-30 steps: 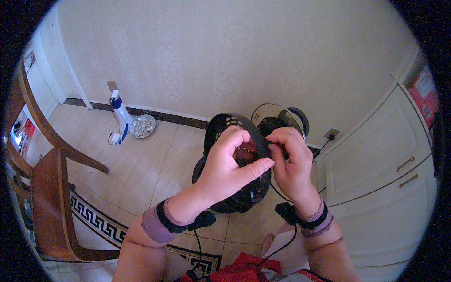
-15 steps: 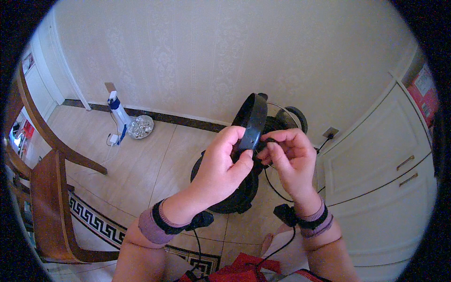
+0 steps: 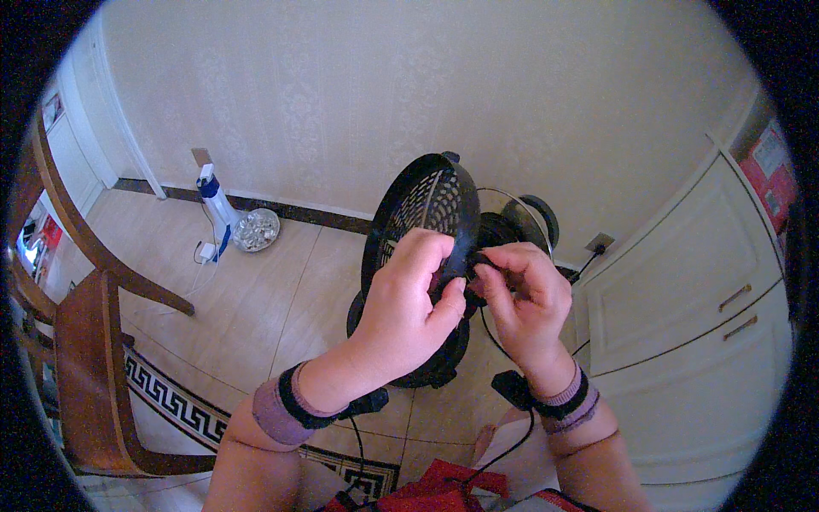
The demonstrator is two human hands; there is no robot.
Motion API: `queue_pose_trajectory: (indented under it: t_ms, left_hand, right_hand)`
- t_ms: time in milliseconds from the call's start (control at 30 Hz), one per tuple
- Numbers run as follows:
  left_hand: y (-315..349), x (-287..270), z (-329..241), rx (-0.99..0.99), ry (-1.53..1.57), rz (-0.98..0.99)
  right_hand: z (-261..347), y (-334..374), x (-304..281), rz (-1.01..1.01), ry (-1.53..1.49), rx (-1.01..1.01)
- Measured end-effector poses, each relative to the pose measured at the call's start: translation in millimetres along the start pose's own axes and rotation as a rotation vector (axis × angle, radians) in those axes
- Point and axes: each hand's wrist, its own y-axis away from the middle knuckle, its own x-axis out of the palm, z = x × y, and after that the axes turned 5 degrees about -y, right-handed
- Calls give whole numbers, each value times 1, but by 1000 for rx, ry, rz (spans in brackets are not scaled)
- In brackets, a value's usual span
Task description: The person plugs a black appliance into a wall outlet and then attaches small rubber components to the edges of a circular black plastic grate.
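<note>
My left hand (image 3: 409, 299) pinches the rim of a round black slotted tray (image 3: 431, 200) between thumb and fingers. The tray stands tilted on edge, its slotted face turned toward the left. At its right side, my right hand (image 3: 529, 294) is closed, thumb and fingertips on a small black piece (image 3: 479, 261) against the rim. I cannot tell what that piece is. Below both hands a round black appliance (image 3: 431, 367) sits on the floor, mostly hidden by the left hand and the tray. Behind them, a round lid with a metal rim (image 3: 546, 237) is partly covered.
To the right are white cabinets (image 3: 682, 299) and a wall socket with a black plug (image 3: 600, 243). A wooden chair (image 3: 90, 367) and a patterned rug (image 3: 175, 401) lie left. Near the wall stand a white-and-blue upright device (image 3: 218, 209) and a bowl (image 3: 256, 230).
The tray has turned from nearly edge-on, so its slotted face now shows and it reaches further left. Both hands keep their grips at nearly the same place.
</note>
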Motion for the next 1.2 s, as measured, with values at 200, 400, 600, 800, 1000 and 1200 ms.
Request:
queue_pose_trajectory:
  t_ms: [200, 400, 600, 800, 1000, 1200]
  left_hand:
    - [2, 0, 1, 46, -48, -21]
    - [2, 0, 0, -26, 5, 14]
    - [7, 5, 14, -12, 17, -46]
    - [5, 1, 7, -174, 48, 5]
    - [3, -8, -2, -286, 136, 186]
    - [4, -1, 2, -248, 88, 215]
  right_hand:
    - [3, -7, -3, 56, 171, -380]
    - [8, 0, -3, -42, -265, 183]
    - [4, -6, -6, 7, -683, 536]
    - [1, -5, -11, 53, -846, 624]
    - [4, -4, -8, -12, -700, 525]
    - [1, -4, -8, 78, -172, 37]
